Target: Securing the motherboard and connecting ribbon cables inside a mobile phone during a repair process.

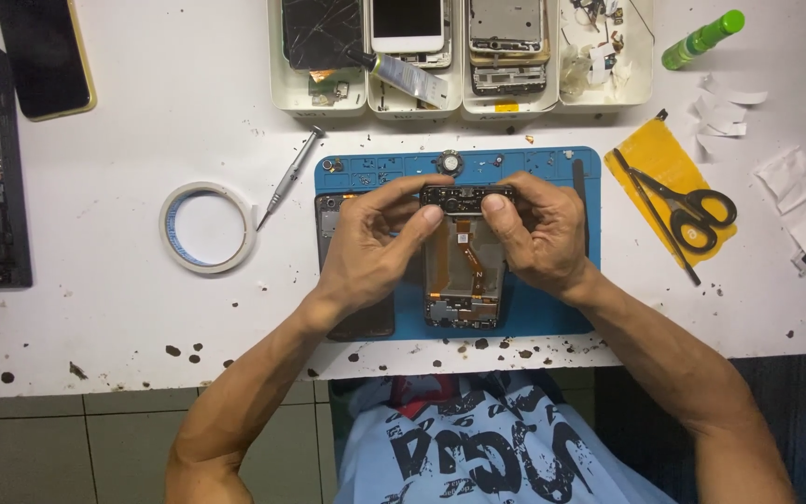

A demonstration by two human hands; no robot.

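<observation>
— What have the hands got hold of?

— A small dark circuit board (467, 197), a narrow strip. The left hand (366, 247) pinches its left end between thumb and fingers, the right hand (538, 233) pinches its right end the same way, both thumbs pressed in close beneath the strip, nearly meeting in the middle.

— And where is that board sitting?

— At the top edge of an opened phone (464, 271), back off, its insides showing. Whether the board is seated in the frame or lifted just clear of it, I cannot tell from here. Directly below the grip an orange flex cable (471, 261) runs down the phone's middle to another dark board at its lower end.

— What's under it all?

— A blue work mat (543, 313), with small parts trays along its far edge. Under the left hand lies a dark phone panel (363, 320), half hidden by the palm. Just beyond the grip a little round part (449, 163) rests on the mat.

— Further out?

— Left of the grip, a screwdriver (289, 177) lies slanted on the white table (142, 327), and past it a roll of tape (207, 227). Right of the grip, black scissors (687, 210) lie on a yellow sheet (660, 159). Beyond the mat stand white trays (319, 101) holding phone screens and frames, a tube of glue (403, 73) laid across them, and a green bottle (701, 39) off to the right.
</observation>
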